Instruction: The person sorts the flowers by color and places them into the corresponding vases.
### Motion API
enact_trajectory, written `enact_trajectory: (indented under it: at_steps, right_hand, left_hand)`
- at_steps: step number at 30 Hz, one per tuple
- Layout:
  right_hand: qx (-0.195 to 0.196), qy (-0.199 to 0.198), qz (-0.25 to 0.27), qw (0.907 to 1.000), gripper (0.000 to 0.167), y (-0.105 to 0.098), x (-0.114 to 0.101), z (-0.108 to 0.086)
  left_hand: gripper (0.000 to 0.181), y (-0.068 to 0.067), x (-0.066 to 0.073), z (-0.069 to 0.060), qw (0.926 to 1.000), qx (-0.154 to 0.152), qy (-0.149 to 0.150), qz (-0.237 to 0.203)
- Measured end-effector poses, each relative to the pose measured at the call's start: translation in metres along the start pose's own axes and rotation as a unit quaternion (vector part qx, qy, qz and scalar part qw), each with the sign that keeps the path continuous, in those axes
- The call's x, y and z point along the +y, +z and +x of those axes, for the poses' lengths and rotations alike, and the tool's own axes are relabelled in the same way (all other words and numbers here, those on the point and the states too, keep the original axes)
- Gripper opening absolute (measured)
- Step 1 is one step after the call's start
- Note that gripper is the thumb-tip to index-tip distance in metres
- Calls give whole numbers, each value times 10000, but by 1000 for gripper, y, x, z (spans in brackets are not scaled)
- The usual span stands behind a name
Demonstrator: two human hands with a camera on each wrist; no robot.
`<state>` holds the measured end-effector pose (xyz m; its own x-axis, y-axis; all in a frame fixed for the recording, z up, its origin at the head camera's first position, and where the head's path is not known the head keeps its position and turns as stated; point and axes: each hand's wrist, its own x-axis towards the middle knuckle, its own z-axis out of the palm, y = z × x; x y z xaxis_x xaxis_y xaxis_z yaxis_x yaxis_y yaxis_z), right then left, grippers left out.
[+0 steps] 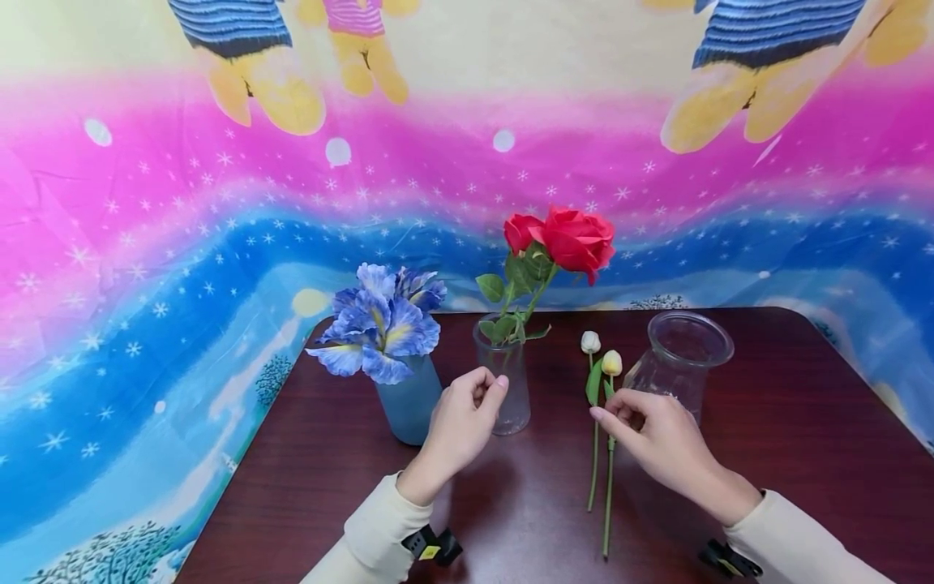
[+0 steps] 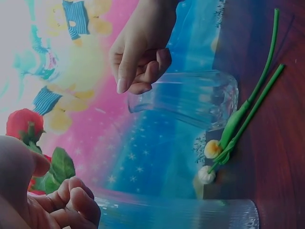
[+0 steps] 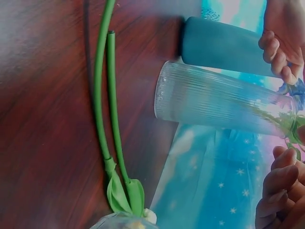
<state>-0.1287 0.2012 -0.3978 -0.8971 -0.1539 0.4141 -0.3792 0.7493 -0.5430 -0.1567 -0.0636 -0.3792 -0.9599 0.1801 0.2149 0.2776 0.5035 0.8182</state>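
Head view: a white tulip (image 1: pixel 590 342) and a yellow tulip (image 1: pixel 611 362) lie near the relaxed right hand (image 1: pixel 657 430)

Both tulips lie side by side on the dark surface (image 1: pixel 773 462), with their heads to the far side and the green stems toward the near side. The right hand has its fingers loosely bent and holds nothing; the left wrist view shows it raised, apart from the flowers. The left hand (image 1: pixel 463 414) is in front of the ribbed vase (image 1: pixel 516 405), where the red roses (image 1: pixel 576 239) stand. Its fingers are also softly curled, with nothing between them.

For handling the tulips well, I would judge that the fingers should pinch the bare stem below the leaves, because heads and leaves look easy to bend. Since the stems lie close together, it seems better to separate them first and to lift one at a time. The right hand should keep some space from the wide clear vase (image 1: pixel 686 381) just behind it, which a careless knuckle could push. The left hand, I think, should move gently between the ribbed vase and the blue vase (image 1: pixel 401 410) at its left.
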Motion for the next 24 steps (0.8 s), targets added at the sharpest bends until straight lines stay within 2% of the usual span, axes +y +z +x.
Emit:
enact_trajectory:
  at_steps: [16,24]
  right_hand:
    - [530,-180,-198,9982,16,-33,7,-13]
    - [817,-116,-296,9961,19,-53,14,-20]
  left_hand:
    - [32,21,8,0,9993,-282,199,148]
    - [33,31,11,-2,9982,-489,290,208]
